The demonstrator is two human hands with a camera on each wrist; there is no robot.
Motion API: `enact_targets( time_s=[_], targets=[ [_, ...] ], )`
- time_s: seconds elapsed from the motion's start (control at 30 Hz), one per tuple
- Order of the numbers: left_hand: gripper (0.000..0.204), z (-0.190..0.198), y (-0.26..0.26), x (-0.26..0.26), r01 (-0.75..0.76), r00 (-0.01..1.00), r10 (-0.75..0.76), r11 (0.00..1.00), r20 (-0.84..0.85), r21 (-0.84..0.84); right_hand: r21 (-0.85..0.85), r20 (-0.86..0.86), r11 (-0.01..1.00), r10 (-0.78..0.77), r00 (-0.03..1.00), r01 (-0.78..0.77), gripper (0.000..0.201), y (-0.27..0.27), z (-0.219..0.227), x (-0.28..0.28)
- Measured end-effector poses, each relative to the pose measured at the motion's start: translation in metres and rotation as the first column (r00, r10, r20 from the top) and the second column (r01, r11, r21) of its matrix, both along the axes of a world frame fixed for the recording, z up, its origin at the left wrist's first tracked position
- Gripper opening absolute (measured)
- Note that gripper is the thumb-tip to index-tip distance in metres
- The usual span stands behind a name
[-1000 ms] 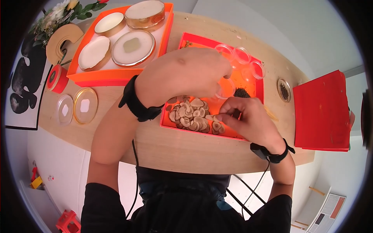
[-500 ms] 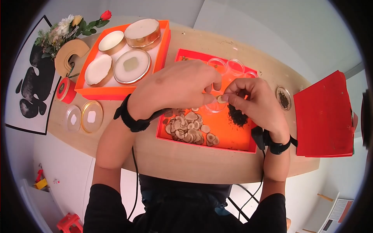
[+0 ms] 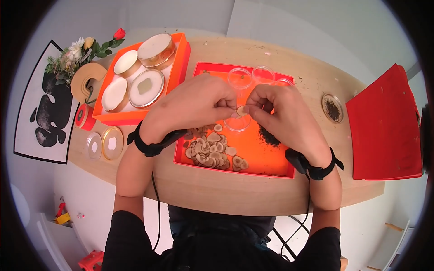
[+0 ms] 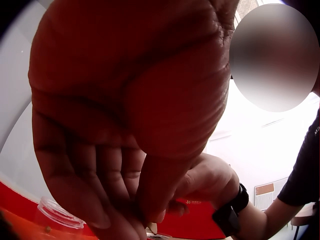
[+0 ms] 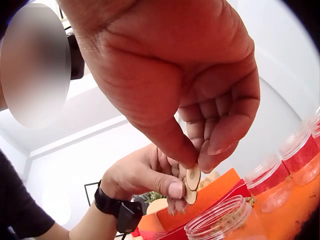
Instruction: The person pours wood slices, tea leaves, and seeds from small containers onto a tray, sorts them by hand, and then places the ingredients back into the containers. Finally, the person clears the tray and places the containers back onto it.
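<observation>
In the head view both hands meet above an open clear jar [image 3: 238, 123] in the orange tray [image 3: 266, 158]. My right hand [image 3: 289, 119] pinches a pale round slice [image 3: 242, 110] between thumb and index finger. The right wrist view shows two overlapping slices, the upper one [image 5: 193, 178] in the right fingertips and the lower one [image 5: 190, 196] at the thumb of my left hand [image 5: 155, 175]. From the left side, my left hand [image 3: 192, 106] pinches at the slices' edge. Many brown-rimmed slices [image 3: 208, 151] lie piled at the tray's lower left.
Dark loose bits [image 3: 269, 137] lie beside the right hand. More clear jars [image 3: 239, 78] stand along the tray's far edge. An orange box [image 3: 181, 61] with round containers is at the left, a small dish [image 3: 332, 108] and a red folder [image 3: 384, 131] at the right.
My right hand has lifted a slice from the pile up to my left hand, above the jar. My left hand has drawn down and left from the jars, its fingertips now at the slices.
</observation>
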State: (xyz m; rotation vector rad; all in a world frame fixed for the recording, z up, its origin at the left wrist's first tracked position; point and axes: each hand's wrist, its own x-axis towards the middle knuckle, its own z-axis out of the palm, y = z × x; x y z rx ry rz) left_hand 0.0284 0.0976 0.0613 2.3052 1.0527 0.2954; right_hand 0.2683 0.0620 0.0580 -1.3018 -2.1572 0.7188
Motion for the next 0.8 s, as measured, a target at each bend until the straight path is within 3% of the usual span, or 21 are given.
enact_targets(
  time_s=[0.07,0.13,0.27,0.33,0.47,0.53,0.63,0.77,0.8],
  targets=[
    [0.022,0.000,-0.001,-0.001,-0.020,0.999,0.019,0.999,-0.032,-0.033,0.006,0.011,1.000,-0.003,1.000,0.003,0.010,-0.001,0.002,0.003],
    [0.020,-0.011,0.001,-0.002,0.005,0.999,-0.002,0.998,-0.046,0.062,0.062,-0.027,0.998,-0.010,1.000,0.011,0.012,-0.002,0.004,0.007],
    [0.019,-0.015,0.001,0.001,-0.009,0.996,0.015,0.997,-0.090,0.076,0.062,-0.019,0.998,-0.030,0.999,0.031,0.014,-0.002,0.005,0.007],
    [0.019,-0.018,0.003,-0.003,0.022,0.998,-0.010,0.984,-0.067,0.174,0.001,-0.022,1.000,-0.022,1.000,0.022,0.014,0.002,0.000,0.006],
    [0.018,-0.009,-0.001,-0.005,-0.037,0.994,0.053,0.985,-0.091,0.170,0.016,-0.055,1.000,0.021,0.998,-0.020,0.013,0.017,-0.024,0.008],
    [0.014,0.000,-0.005,-0.004,-0.108,0.957,0.141,0.984,-0.253,0.140,-0.038,-0.038,0.998,0.045,0.998,-0.046,0.014,0.023,-0.030,0.007],
    [0.013,-0.003,-0.009,-0.012,-0.111,0.926,0.152,0.985,-0.346,0.134,-0.152,0.070,0.988,0.014,0.997,-0.004,0.023,0.021,-0.018,0.002],
    [0.013,-0.027,-0.003,-0.016,-0.090,0.918,0.153,0.979,-0.365,0.184,-0.125,0.117,0.991,-0.032,0.993,0.046,0.030,0.015,-0.022,-0.003],
    [0.014,-0.031,0.004,-0.012,-0.108,0.898,0.131,0.991,-0.420,0.078,-0.092,0.137,0.995,-0.024,0.990,0.037,0.033,0.016,-0.029,-0.002]
  ],
)
